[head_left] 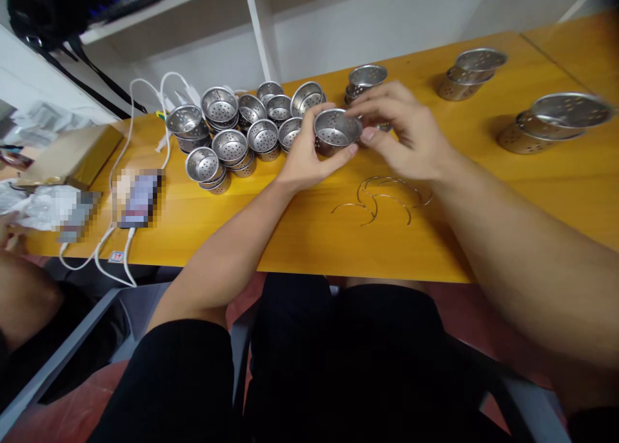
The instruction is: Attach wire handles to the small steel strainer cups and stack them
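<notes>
My left hand [307, 156] grips a small perforated steel cup [336, 130] from its left side, just above the yellow table [300, 236]. My right hand [403, 130] has its fingers curled and pinched at the cup's right rim; whether a wire sits in that pinch I cannot see. Several thin curved wire handles [382, 198] lie loose on the table below my right hand. A cluster of several similar steel cups [232, 133] stands to the left of the held cup.
More stacked cups stand behind my right hand [366, 78], at the back right [468, 72] and far right [556, 122]. A phone [139, 198] with white cables, a cardboard box [72, 153] and crumpled plastic lie at the left. Another person's arm [22, 295] shows at the left edge.
</notes>
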`<state>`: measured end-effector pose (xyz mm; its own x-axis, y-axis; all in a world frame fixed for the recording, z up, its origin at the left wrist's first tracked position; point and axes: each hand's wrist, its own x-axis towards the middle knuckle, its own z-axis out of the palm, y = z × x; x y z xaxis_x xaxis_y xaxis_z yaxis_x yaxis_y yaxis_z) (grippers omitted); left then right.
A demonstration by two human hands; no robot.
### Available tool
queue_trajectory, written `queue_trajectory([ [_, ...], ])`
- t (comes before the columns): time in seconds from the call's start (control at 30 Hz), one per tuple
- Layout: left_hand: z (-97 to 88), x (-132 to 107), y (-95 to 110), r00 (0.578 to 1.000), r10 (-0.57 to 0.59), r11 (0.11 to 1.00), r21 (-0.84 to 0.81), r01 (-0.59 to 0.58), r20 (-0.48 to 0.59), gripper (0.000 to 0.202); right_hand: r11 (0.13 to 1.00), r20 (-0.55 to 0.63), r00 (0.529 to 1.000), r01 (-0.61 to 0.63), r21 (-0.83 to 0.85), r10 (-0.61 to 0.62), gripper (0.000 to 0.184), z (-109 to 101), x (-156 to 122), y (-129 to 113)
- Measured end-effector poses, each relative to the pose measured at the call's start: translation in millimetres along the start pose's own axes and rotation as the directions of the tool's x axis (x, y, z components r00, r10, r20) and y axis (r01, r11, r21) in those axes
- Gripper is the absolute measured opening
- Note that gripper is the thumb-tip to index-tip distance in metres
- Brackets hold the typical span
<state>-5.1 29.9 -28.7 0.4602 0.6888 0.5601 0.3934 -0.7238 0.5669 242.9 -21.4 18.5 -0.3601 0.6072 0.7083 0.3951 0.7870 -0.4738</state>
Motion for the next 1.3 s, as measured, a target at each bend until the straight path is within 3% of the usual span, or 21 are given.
queue_trajectory([
  [0.1,-17.0,3.0,11.5,0.997,-0.038,0.996,0.078,0.044,-0.071,0.091,0.999,-0.101,0.995,-0.026,-0.036,0.022,0.063,-4.3,0.8,5.7],
  [0.27,-54.1,7.5,24.9,0.970,-0.138,0.951,0.246,0.187,-0.202,0.092,0.994,-0.129,0.992,-0.022,-0.111,0.008,0.066,-2.8,0.2,16.3],
  [0.43,-73.6,10.0,22.1,0.915,-0.197,0.904,0.297,0.308,-0.351,0.097,0.994,-0.116,0.992,-0.058,-0.097,0.047,0.065,1.8,-0.3,14.6],
  [0.53,-80.5,10.3,16.2,0.888,-0.241,0.877,0.305,0.372,-0.391,0.088,0.995,-0.127,0.991,-0.055,-0.080,0.044,0.062,2.8,0.4,13.3],
  [0.73,-99.4,9.5,5.4,0.902,-0.256,0.849,0.366,0.381,-0.347,0.038,0.989,-0.131,0.987,-0.102,-0.107,0.088,0.048,4.5,2.1,12.4],
  [0.83,-107.1,10.6,1.7,0.897,-0.312,0.847,0.336,0.411,-0.313,0.025,0.984,-0.120,0.984,-0.142,-0.104,0.129,0.045,4.8,2.7,9.9],
  [1.07,-109.4,14.1,-15.1,0.895,-0.275,0.840,0.366,0.401,-0.350,0.039,0.976,-0.083,0.977,-0.204,-0.081,0.198,0.045,3.8,3.5,4.8],
  [1.2,-106.6,14.8,-26.3,0.909,-0.287,0.864,0.327,0.382,-0.303,0.059,0.974,-0.088,0.974,-0.213,-0.073,0.206,0.051,4.9,3.6,5.4],
  [1.3,-103.7,17.6,-26.4,0.899,-0.309,0.859,0.316,0.404,-0.311,0.050,0.979,-0.088,0.978,-0.196,-0.062,0.190,0.052,5.4,3.4,4.8],
])
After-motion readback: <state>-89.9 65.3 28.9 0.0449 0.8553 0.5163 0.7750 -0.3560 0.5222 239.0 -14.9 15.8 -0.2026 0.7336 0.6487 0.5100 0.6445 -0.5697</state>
